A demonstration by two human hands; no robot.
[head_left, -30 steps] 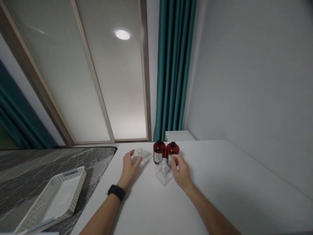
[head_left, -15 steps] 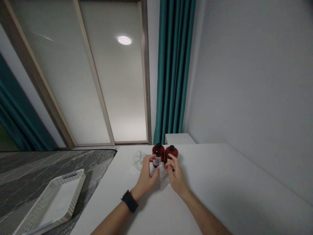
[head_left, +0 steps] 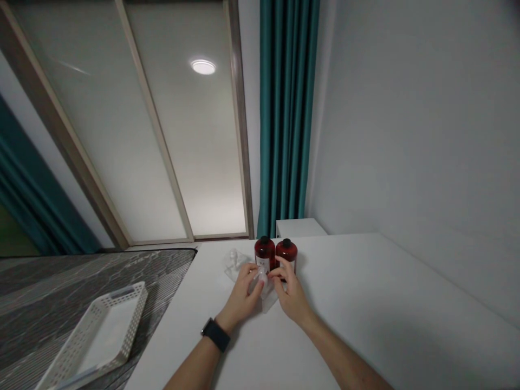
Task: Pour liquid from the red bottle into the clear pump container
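Note:
My left hand, with a black watch on its wrist, pinches a clear plastic bag that has a small whitish piece near its top. The fingers of my right hand are bent and closed at the bag's right side. Just behind the hands stand two dark red bottles with black caps, a left bottle and a right bottle. Both have white labels, partly covered by my fingers. Another clear bag, with a whitish piece in it, lies left of the bottles.
The bottles are near the far edge of a white table. Lower down on the left, a white perforated basket rests on a grey patterned surface. Beyond the table are a low white cabinet, a teal curtain and sliding frosted doors.
The whitish piece at the bag's top has tipped toward my left hand, and my right fingers have shifted slightly left with it. The bottles stay in place; the view has turned slightly.

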